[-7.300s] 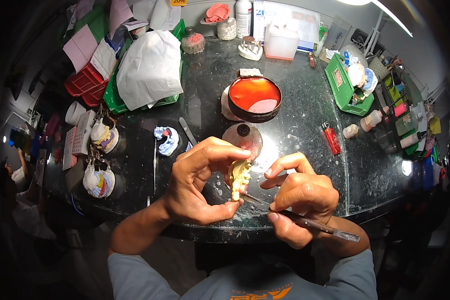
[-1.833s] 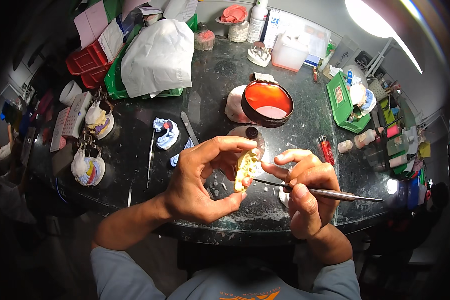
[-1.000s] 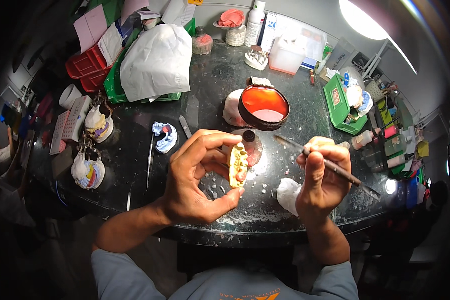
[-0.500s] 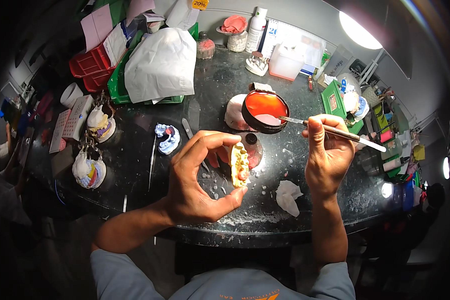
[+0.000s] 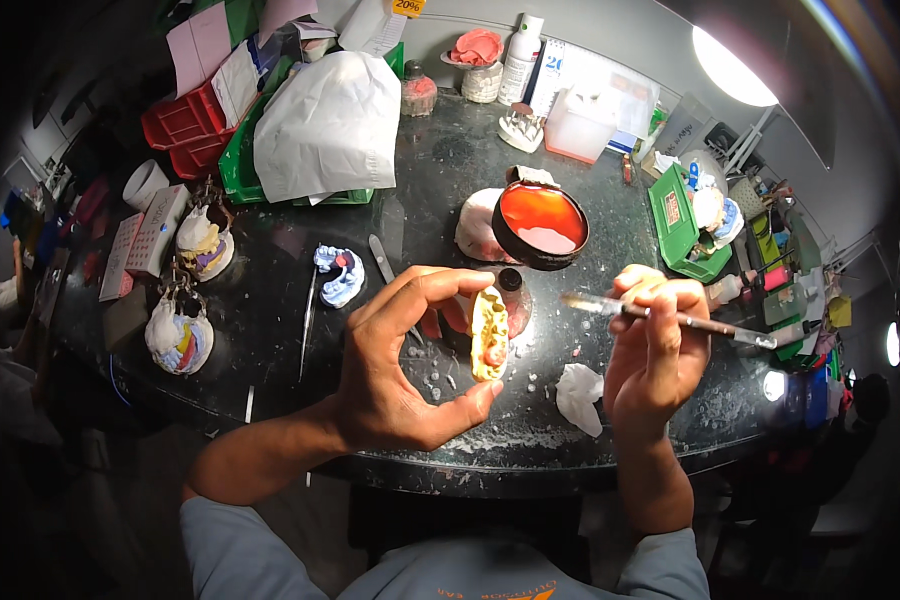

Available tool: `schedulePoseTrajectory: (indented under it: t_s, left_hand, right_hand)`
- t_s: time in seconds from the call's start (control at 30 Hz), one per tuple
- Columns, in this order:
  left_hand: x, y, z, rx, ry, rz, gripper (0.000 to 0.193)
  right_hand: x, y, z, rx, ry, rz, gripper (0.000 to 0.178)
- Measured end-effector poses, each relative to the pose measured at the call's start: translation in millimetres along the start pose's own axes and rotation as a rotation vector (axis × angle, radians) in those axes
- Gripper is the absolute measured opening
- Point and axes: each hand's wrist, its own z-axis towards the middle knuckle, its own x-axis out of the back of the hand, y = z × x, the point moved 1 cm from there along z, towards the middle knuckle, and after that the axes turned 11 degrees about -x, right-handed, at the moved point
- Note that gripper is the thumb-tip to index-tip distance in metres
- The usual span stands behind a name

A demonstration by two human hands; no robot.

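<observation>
My left hand (image 5: 395, 365) holds a narrow yellow dental model (image 5: 487, 345) upright between thumb and fingertips. A small pink patch shows near its lower end. In my right hand (image 5: 655, 350), the fingers close round a wax spatula (image 5: 705, 323) with a brown handle and metal ends. Its left tip, smeared by motion, points toward the model but stays apart from it. Beyond both hands stands a round dark pot (image 5: 535, 255) of glossy red-orange wax, tilted toward me. Partly hidden behind the model is a small glass bottle (image 5: 518, 312) with a dark top.
A crumpled white tissue (image 5: 578, 400) lies between my forearms. To the left are a blue-white dental model (image 5: 340, 277), a slim metal tool (image 5: 307, 330), a knife (image 5: 379, 258) and mounted models (image 5: 178, 335). Green trays (image 5: 690, 235) and jars crowd the right side.
The spatula has come away from the wax pot, dropping down toward the dental model. My right hand has turned and its fingers have shifted on the handle. My left hand keeps its hold.
</observation>
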Motion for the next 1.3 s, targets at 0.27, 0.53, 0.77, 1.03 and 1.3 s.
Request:
schedulePoseTrajectory:
  t_s: [0.27,0.53,0.77,1.03,1.3]
  left_hand:
    - [-7.5,-1.6,-1.4,0.031,0.003,-0.205,0.07]
    - [-10.0,-1.4,-1.7,0.046,-0.069,-0.247,0.07]
    - [-12.9,0.4,0.0,0.005,-0.009,-0.231,0.066]
    - [-12.5,-0.2,0.3,-0.012,-0.008,-0.212,0.065]
    - [-13.0,-0.1,0.6,-0.007,-0.007,-0.209,0.065]
  right_hand:
    - [-20.9,-1.1,-25.5,-0.071,-0.197,0.172,0.009]
    - [-20.6,-0.6,-29.3,-0.077,-0.217,0.086,0.009]
    - [-19.7,0.5,-28.7,-0.055,-0.247,0.059,0.009]
    - [-19.4,0.1,-28.6,-0.04,-0.248,0.047,0.009]
    - [-19.4,-0.2,-29.0,-0.05,-0.235,0.05,0.008]
